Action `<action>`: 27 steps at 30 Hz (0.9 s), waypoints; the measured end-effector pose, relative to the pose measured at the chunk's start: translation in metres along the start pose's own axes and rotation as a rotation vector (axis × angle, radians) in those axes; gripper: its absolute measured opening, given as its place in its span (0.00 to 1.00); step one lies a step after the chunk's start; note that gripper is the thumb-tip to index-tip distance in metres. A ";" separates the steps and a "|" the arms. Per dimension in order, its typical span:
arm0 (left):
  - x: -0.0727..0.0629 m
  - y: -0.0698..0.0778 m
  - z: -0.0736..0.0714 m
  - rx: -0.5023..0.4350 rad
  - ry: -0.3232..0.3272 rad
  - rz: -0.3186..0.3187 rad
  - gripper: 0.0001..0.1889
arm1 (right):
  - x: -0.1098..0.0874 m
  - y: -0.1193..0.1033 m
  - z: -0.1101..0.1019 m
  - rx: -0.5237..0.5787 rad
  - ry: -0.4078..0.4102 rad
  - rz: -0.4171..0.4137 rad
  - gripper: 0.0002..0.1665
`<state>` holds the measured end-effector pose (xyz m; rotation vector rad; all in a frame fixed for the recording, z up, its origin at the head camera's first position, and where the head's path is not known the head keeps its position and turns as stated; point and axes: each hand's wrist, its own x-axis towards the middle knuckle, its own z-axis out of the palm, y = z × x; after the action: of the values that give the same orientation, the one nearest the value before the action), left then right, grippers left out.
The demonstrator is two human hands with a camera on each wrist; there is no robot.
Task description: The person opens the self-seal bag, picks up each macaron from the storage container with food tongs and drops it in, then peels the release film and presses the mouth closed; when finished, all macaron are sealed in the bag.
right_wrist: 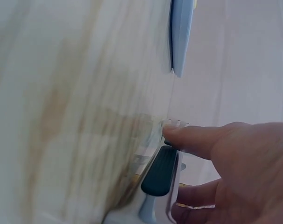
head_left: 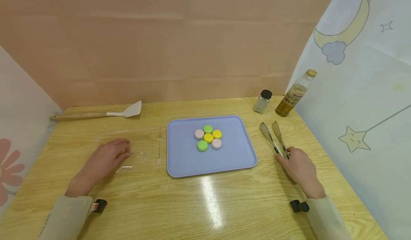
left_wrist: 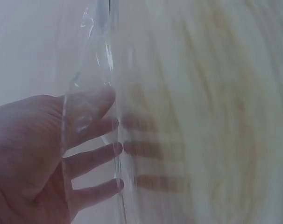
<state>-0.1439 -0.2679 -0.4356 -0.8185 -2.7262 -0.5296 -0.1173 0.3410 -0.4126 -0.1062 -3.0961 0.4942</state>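
My right hand (head_left: 299, 166) grips the handles of metal tongs (head_left: 270, 137), their two arms spread apart, on the right of the table. A dark grip pad (right_wrist: 160, 172) shows on the tongs in the right wrist view, with the thumb pressed near it. To the left, my left hand (head_left: 107, 158) is at a clear plastic piece (head_left: 146, 147), its fingers relaxed. The left wrist view shows the fingers partly behind the clear plastic edge (left_wrist: 114, 105). Between the hands lies a blue tray (head_left: 179, 158) with several macarons (head_left: 208, 138) in green, yellow and pale pink, grouped together.
At the back left lies a white spatula (head_left: 132, 109) with a wooden handle. A small black-capped jar (head_left: 262, 102) and a gold-capped bottle of amber liquid (head_left: 291, 96) stand at the back right. Brown sheeting (head_left: 160, 54) rises behind the table.
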 end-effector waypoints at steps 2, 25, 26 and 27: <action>-0.001 -0.001 0.000 -0.013 0.015 -0.012 0.07 | 0.002 0.000 0.000 0.008 -0.006 0.009 0.40; -0.004 0.001 -0.005 -0.058 0.079 -0.033 0.09 | -0.003 0.000 0.000 0.022 0.040 0.022 0.28; -0.004 0.001 -0.005 -0.057 0.078 -0.035 0.09 | -0.004 -0.001 0.000 0.022 0.054 0.006 0.29; -0.005 0.001 -0.005 -0.057 0.078 -0.037 0.09 | -0.004 -0.002 -0.001 0.023 0.065 -0.008 0.30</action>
<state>-0.1390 -0.2716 -0.4320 -0.7459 -2.6702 -0.6368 -0.1131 0.3393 -0.4113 -0.1074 -3.0257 0.5147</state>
